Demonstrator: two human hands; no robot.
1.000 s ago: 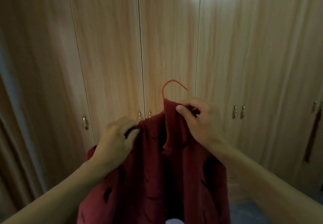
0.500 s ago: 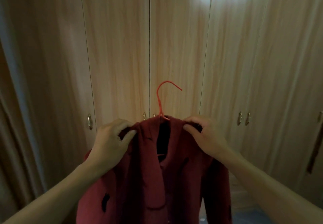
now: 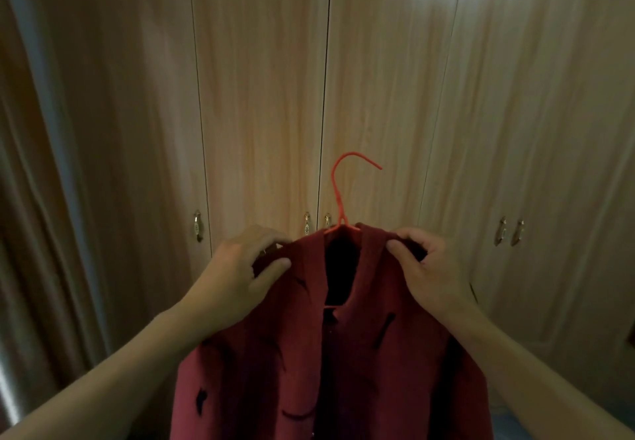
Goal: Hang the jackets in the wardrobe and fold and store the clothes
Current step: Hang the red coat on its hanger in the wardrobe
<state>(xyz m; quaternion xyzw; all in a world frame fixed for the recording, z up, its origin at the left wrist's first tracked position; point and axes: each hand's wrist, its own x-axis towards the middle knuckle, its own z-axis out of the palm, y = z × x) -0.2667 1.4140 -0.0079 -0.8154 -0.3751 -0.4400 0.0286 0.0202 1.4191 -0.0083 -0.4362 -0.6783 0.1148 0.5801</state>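
We held the red jacket (image 3: 343, 353) up in front of the closed wardrobe (image 3: 261, 96), on its red hanger (image 3: 338, 195). Our left hand (image 3: 237, 274) pinched the left shoulder, thumb on the front, fingers curled behind the cloth. Our right hand (image 3: 426, 267) gripped the right shoulder in the same way. The hook stood above the collar, between both hands.

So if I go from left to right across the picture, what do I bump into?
Curtain → lone door handle → left hand → hanger hook → right hand → pair of door handles.
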